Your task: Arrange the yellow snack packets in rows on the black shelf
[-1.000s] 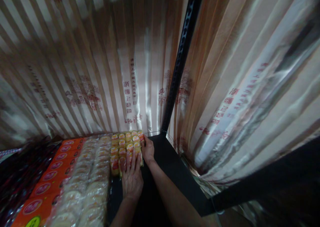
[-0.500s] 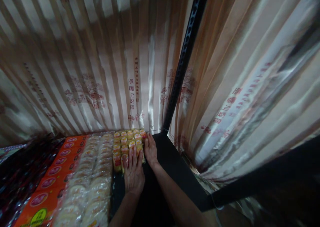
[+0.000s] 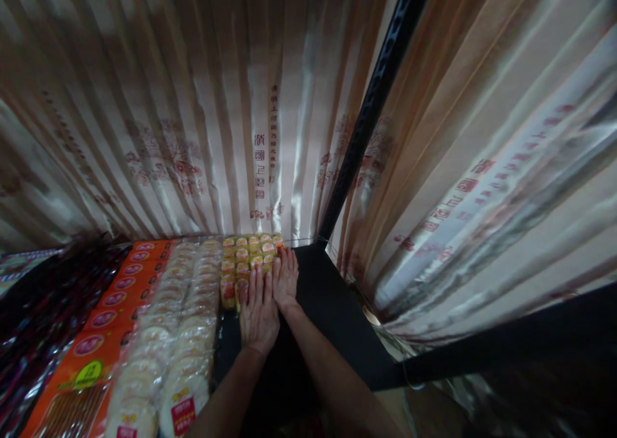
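Note:
Small yellow-wrapped packs with red and white labels (image 3: 241, 255) stand in tight rows at the back of a black shelf (image 3: 328, 309). My left hand (image 3: 260, 317) rests palm down, its stretched fingers on the front packs. Beside it, my right hand (image 3: 286, 278) lies along the right edge of the packs, fingers straight and touching their side. Neither hand is wrapped round anything. What is inside the yellow wrappers cannot be made out. Left of them run two rows of clear bags (image 3: 179, 335) with round, pale, flat pieces inside.
Orange packets (image 3: 103, 319) form a row farther left, next to a heap of dark, shiny packets (image 3: 53, 316). A black slotted post (image 3: 371, 110) rises at the back corner. Printed pale curtains (image 3: 216, 103) hang behind and to the right. A black shelf rail (image 3: 506, 325) crosses at right.
The view has shifted a little. My right hand has moved closer to my left along the packs' right edge, and the two hands now nearly touch.

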The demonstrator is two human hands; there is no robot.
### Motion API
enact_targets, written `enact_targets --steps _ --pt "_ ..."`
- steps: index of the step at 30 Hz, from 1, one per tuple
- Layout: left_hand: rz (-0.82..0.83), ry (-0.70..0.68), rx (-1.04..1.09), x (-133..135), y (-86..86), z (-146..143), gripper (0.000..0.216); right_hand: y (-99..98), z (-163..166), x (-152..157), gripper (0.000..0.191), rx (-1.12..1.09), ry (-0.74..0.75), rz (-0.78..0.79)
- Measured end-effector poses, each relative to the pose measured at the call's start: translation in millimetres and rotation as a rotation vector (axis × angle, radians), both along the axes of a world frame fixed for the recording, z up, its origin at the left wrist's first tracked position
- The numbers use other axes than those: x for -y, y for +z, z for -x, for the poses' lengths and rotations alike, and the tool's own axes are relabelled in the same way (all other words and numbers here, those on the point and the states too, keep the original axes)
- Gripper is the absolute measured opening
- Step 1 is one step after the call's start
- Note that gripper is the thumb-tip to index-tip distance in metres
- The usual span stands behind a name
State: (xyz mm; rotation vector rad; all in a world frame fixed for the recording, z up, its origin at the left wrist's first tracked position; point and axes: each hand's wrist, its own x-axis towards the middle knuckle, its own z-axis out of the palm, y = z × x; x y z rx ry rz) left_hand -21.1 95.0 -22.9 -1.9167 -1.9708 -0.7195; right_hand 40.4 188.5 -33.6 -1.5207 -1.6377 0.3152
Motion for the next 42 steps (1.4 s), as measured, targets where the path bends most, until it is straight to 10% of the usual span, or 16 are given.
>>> enact_targets --steps 14,23,33,38,42 --pt "-0.021 -0.081 0.111 22.4 36.8 -10.5 0.048 39.5 -28.9 94.0 0.062 -0.339 -0.054 0.075" --pt "0.027 -0.274 0.327 123.4 45.5 -10.2 0.035 65.0 -22.4 201.5 0.049 -0.408 0.067 0.097" --pt "0.268 -0.270 0.488 266.5 -22.9 -1.5 0.038 5.8 -19.8 335.3 0.037 -0.251 0.199 0.178" --pt "0.680 -0.042 0.540 290.2 -54.4 6.6 0.041 -38.1 -14.7 343.6 0.033 0.054 0.297 0.508" --pt "0.669 0.159 0.617 289.3 -68.9 25.5 0.038 -61.6 -7.4 340.8 0.037 0.105 0.373 0.597"
